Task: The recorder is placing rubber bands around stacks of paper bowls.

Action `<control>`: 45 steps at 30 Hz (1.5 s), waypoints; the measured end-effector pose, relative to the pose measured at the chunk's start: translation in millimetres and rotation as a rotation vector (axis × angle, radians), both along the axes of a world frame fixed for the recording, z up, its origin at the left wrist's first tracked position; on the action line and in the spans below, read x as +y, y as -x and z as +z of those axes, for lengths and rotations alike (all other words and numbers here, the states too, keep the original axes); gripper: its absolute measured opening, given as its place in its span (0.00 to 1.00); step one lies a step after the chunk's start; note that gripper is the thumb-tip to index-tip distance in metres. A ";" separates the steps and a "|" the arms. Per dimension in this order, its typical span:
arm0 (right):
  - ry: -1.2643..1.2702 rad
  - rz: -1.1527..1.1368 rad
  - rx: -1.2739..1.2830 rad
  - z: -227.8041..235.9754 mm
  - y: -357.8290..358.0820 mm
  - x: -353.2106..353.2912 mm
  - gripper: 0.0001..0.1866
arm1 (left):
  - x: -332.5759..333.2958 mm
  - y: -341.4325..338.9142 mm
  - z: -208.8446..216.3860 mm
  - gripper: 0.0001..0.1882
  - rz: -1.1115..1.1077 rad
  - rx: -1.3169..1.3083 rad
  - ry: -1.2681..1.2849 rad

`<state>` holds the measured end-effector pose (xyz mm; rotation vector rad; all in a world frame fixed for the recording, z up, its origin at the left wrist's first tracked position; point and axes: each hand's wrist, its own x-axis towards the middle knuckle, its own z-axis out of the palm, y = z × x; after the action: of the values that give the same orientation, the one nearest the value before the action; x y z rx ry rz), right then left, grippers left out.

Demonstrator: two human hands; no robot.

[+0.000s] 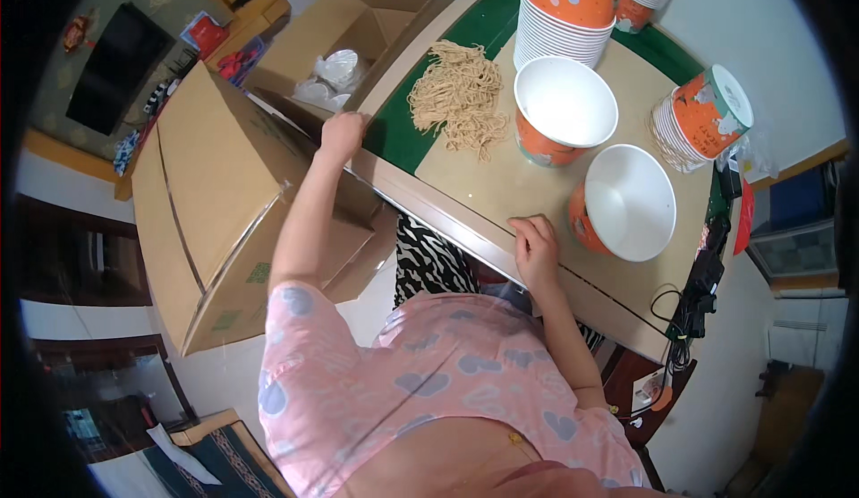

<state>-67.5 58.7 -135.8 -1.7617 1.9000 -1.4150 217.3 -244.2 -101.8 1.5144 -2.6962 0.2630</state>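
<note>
Across the worktop (pixel 474 195), right of a large cardboard box (pixel 215 198), two open paper tubs (pixel 631 204) stand right of a tan noodle heap (pixel 458 95). The left hand (pixel 344 136) curls at the left edge, its hold unclear; the right hand (pixel 537 252), loosely bent, seemingly empty, is at the near edge.
</note>
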 end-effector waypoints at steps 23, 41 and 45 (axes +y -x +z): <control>0.067 -0.006 -0.002 0.5 2.1 1.6 0.09 | -25.1 58.9 -7.3 0.12 0.120 -0.610 -0.280; 0.023 0.001 -0.085 -0.7 2.4 2.4 0.07 | 51.2 53.4 -5.7 0.07 0.136 -0.157 0.118; -0.014 0.010 -0.075 2.4 1.8 2.4 0.07 | 65.3 84.7 -19.1 0.11 0.368 -0.219 -0.006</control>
<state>-69.3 61.1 -133.3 -1.6849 1.8565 -1.4403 132.6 -179.0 -120.8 2.0923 -2.5460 0.4570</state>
